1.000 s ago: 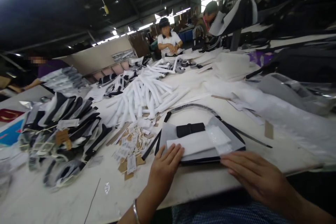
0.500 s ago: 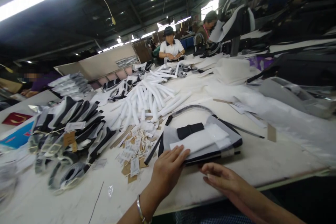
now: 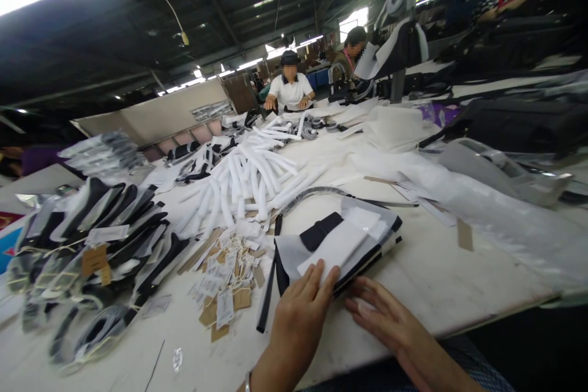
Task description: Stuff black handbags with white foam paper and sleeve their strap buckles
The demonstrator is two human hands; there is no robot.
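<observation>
A black bag [image 3: 289, 282] lies flat on the table, partly covered by grey-white wrapping and a folded white sheet [image 3: 342, 239]. A black flap or strap piece [image 3: 320, 229] shows on its top. The plastic-wrapped handle [image 3: 312, 193] arches away from its far side. My left hand [image 3: 301, 306] rests on the near left part of the bag, fingers stretched over the end of the white sheet. Close by the bag's near edge is my right hand [image 3: 386, 318], its fingers extended and loosely bent; whether the fingertips touch the bag is unclear.
Paper tags with strings [image 3: 225, 294] lie left of the bag. Further left is a pile of black-and-grey wrapped bags [image 3: 105, 226]. White foam tubes [image 3: 250, 168] are heaped beyond. White sheeting [image 3: 459, 208] spreads on the right. A co-worker [image 3: 290, 86] sits at the far end.
The bag has turned counterclockwise on the table, its right end swinging away from me. Both hands remain at its near side. The camera view has shifted slightly.
</observation>
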